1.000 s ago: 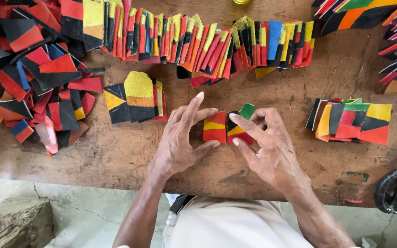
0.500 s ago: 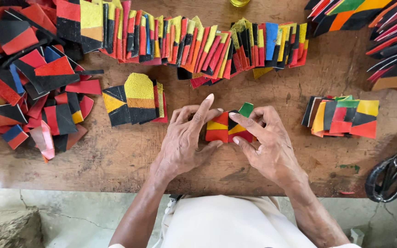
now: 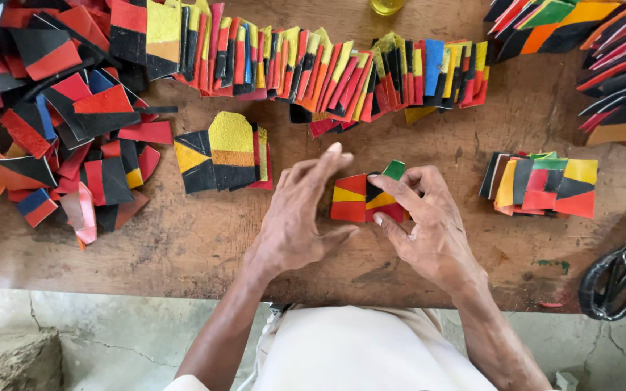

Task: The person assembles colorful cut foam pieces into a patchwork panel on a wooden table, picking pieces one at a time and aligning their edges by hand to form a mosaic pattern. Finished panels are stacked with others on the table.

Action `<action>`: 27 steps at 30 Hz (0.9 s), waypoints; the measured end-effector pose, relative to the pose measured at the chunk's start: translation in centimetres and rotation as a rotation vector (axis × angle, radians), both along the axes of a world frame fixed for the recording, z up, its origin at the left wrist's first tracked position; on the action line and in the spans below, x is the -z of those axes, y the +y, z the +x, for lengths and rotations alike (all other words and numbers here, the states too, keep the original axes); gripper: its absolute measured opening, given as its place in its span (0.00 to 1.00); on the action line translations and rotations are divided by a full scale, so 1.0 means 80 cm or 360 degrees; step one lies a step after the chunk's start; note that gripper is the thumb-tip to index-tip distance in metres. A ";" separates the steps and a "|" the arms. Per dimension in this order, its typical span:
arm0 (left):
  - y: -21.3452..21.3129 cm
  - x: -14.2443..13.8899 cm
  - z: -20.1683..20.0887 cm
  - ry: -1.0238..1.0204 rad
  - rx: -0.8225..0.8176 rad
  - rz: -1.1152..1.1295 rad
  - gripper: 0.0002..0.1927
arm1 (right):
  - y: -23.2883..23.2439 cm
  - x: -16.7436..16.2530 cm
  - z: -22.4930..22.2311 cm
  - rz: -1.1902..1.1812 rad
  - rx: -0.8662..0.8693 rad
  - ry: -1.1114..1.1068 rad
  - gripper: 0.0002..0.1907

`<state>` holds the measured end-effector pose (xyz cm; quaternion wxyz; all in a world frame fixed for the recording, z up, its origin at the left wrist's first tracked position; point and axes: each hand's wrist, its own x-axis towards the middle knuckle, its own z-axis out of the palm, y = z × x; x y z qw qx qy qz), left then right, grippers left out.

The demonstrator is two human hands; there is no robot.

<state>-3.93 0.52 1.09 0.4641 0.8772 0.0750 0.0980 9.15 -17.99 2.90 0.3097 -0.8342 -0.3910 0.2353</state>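
A worn wooden table (image 3: 204, 239) is carrying many coloured pieces. A loose heap (image 3: 52, 123) is lying at the left, and a long row (image 3: 327, 65) is standing along the far edge. One small stack (image 3: 222, 152) is resting near the middle, another stack (image 3: 541, 182) at the right. Black scissors (image 3: 617, 279) are lying at the right edge.
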 end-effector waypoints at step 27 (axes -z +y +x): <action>-0.007 0.013 -0.028 -0.0399 -0.0591 -0.0907 0.24 | -0.013 -0.014 0.013 0.0297 0.0211 0.0001 0.25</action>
